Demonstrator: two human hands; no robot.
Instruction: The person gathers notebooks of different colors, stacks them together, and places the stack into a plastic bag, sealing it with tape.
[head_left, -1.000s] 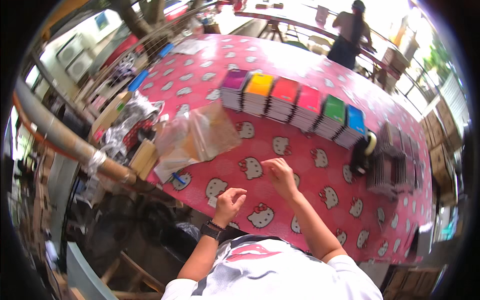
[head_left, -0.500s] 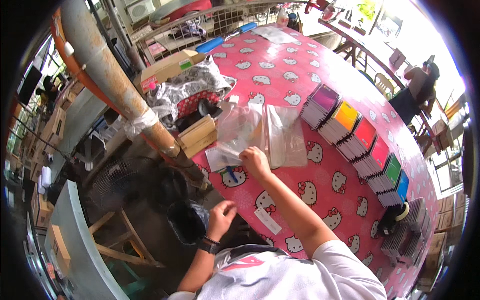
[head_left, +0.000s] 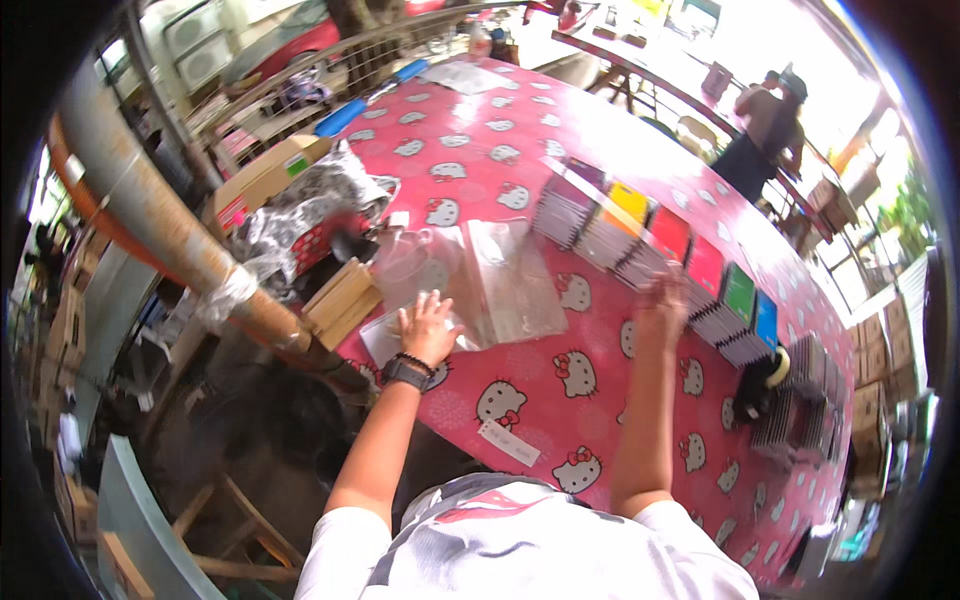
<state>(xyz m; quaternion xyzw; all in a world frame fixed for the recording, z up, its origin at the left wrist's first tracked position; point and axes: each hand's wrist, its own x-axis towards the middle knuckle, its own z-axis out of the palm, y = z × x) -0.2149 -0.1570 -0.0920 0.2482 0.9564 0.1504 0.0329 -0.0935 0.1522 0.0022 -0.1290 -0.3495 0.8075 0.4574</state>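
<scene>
On your left, rusty pole [head_left: 165, 200] slanting down, orange pipe [head_left: 103, 212] alongside, clear plastic wrap [head_left: 228, 298] bunched round pole's lower part. Just past that for you: cardboard box [head_left: 268, 178], grey-and-white patterned cloth [head_left: 285, 228] crumpled beside it, wooden blocks [head_left: 342, 300] nearer you. Up top left, air-conditioner units [head_left: 198, 48], red car [head_left: 295, 45], tree trunk [head_left: 366, 35]. Far off, person [head_left: 770, 135] standing by long table [head_left: 660, 82]! Your right edge: brown cartons [head_left: 870, 370], stacked.

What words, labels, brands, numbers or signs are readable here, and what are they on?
None that I can quote.
Paper strip on the pink tablecloth: marks too small to read.
Cardboard box: red label and green label, both too blurred.
Stacked notebooks: any cover print is too small and blurred.
</scene>
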